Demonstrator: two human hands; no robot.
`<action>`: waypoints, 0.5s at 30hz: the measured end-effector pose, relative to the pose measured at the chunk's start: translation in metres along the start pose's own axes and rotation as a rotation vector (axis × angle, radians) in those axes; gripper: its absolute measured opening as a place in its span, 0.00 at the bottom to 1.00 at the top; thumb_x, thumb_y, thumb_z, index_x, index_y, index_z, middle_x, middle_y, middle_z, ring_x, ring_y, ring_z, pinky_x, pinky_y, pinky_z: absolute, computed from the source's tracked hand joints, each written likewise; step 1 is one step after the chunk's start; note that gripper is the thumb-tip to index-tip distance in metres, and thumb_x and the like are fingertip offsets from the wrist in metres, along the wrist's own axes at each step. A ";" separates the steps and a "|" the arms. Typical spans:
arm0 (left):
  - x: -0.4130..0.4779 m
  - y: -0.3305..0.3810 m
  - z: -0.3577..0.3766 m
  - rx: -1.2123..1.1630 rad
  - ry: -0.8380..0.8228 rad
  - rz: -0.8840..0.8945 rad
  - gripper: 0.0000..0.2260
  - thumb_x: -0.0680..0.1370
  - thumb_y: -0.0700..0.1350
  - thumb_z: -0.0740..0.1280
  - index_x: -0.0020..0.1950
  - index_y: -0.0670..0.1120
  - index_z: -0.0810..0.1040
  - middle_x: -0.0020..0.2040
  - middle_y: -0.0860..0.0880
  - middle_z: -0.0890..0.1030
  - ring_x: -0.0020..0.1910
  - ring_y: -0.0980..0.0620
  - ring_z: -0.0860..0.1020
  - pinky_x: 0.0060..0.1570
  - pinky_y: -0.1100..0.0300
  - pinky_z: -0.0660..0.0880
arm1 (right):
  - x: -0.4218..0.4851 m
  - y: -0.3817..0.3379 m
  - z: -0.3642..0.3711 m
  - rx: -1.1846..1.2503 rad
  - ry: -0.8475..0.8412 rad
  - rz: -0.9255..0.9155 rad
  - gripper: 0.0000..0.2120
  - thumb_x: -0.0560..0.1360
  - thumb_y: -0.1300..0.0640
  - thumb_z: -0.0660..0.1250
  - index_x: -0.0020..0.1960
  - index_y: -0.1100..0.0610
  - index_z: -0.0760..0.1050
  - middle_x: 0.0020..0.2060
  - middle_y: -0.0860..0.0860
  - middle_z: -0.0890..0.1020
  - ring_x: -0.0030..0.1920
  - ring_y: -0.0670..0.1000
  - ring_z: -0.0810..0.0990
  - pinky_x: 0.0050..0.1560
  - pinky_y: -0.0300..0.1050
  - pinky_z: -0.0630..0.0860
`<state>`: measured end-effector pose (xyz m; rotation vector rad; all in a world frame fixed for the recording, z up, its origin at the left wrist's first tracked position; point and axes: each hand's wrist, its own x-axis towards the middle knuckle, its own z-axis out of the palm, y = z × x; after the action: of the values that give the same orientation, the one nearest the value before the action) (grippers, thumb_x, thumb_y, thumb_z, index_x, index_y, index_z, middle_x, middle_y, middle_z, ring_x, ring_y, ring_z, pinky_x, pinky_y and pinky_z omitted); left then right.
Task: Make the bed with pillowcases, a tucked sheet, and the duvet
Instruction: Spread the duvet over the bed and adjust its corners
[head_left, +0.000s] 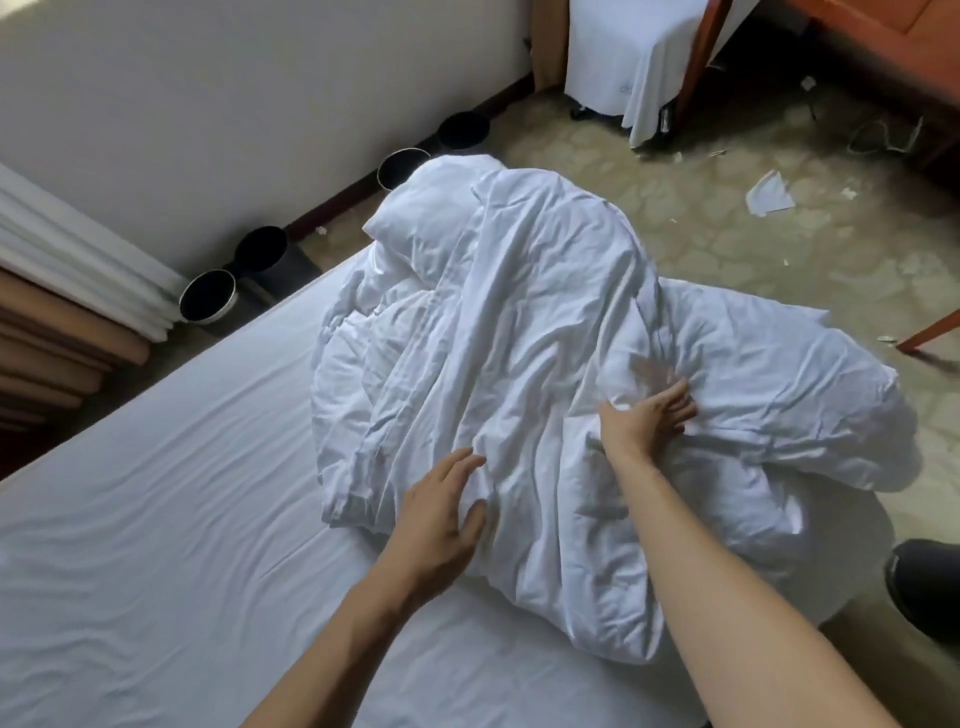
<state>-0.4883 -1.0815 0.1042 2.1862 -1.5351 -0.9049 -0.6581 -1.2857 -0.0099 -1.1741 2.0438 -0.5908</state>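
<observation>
A crumpled white duvet (545, 332) lies heaped on the far corner of the bed and hangs over the edge toward the floor. The bed (156, 519) is covered with a smooth white sheet. My left hand (441, 514) rests flat on the near edge of the heap, fingers spread, thumb against a fold. My right hand (649, 415) reaches further in, its fingers pressed into a fold of the duvet; I cannot see whether they grip it. No pillows or pillowcases are in view.
Several round black bins (208, 296) line the wall on the left. Curtains (67, 291) hang at far left. A chair draped in white cloth (623, 62) stands at the back. Paper scraps (769, 195) litter the patterned floor. A dark shoe (924, 587) shows at the right.
</observation>
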 end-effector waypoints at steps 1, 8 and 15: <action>0.001 0.003 -0.001 -0.015 0.000 0.011 0.21 0.81 0.49 0.64 0.74 0.57 0.68 0.77 0.59 0.65 0.75 0.59 0.63 0.74 0.57 0.61 | 0.004 0.000 -0.007 0.070 -0.036 0.044 0.40 0.71 0.60 0.72 0.77 0.65 0.57 0.71 0.67 0.67 0.72 0.64 0.66 0.70 0.55 0.65; -0.008 0.031 -0.004 -0.185 -0.029 -0.038 0.17 0.82 0.50 0.63 0.71 0.61 0.69 0.69 0.67 0.69 0.69 0.65 0.67 0.66 0.62 0.66 | -0.054 0.001 -0.041 -0.033 -0.250 -0.355 0.21 0.69 0.53 0.70 0.61 0.55 0.77 0.49 0.61 0.84 0.51 0.64 0.81 0.52 0.54 0.78; -0.014 0.057 -0.031 -0.401 -0.111 -0.269 0.32 0.75 0.63 0.69 0.76 0.55 0.63 0.74 0.51 0.69 0.71 0.51 0.71 0.69 0.52 0.70 | -0.197 0.039 -0.063 -0.127 -0.585 -0.884 0.13 0.66 0.56 0.63 0.49 0.47 0.69 0.37 0.51 0.83 0.39 0.59 0.81 0.43 0.48 0.74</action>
<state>-0.5124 -1.0929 0.1653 2.0969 -1.0013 -1.3087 -0.6588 -1.0923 0.0721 -2.0446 1.0249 -0.4277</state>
